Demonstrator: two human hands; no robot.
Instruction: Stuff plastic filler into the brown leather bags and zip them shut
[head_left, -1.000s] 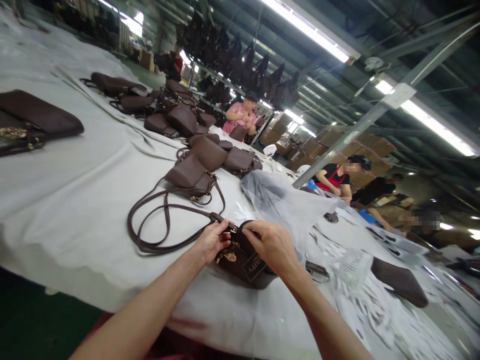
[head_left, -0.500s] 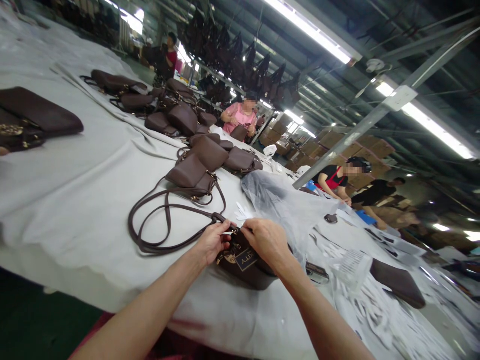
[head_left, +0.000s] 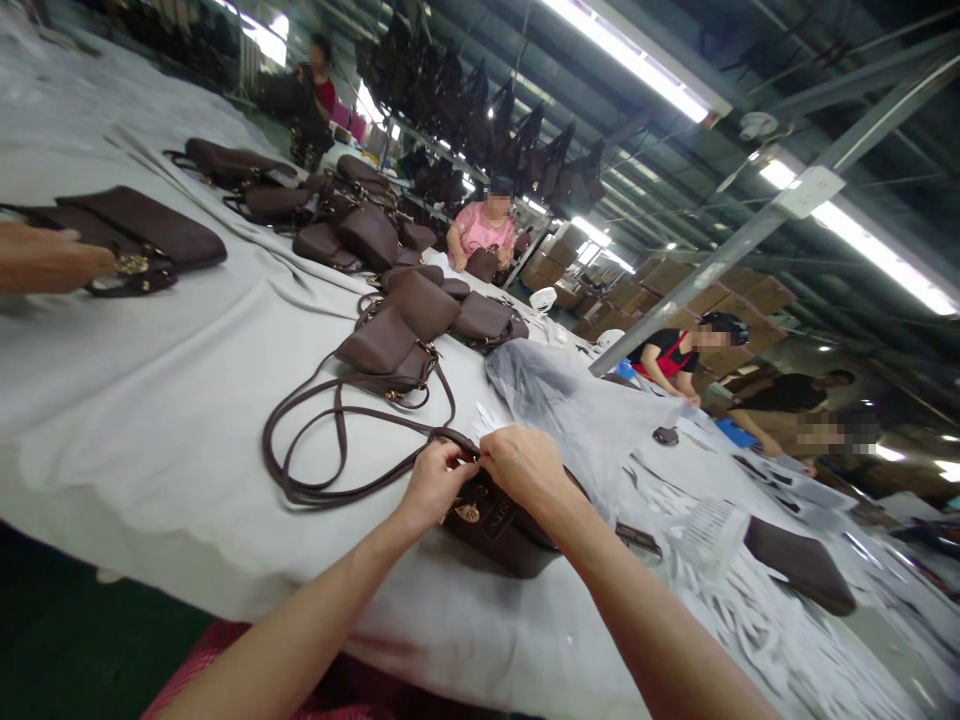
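A dark brown handbag lies on the cloth-covered table in front of me, with a gold charm and a dark label on its front. My left hand is closed in a pinch on the end of the bag's strap, beside the bag's top edge. Right against it, my right hand pinches at the same strap end and its fittings. The fingertips hide the exact part they grip. From there the long strap runs left in loose loops over the cloth.
Several brown bags are piled beyond the strap. Clear plastic wrap and white strips lie to the right, near a brown flat piece. Another person's hand touches a bag at far left. Co-workers stand along the table.
My hands have come closer together at the strap end, and the bag's label has tilted. At far left, another person's hand has come in and the bag there has moved right.
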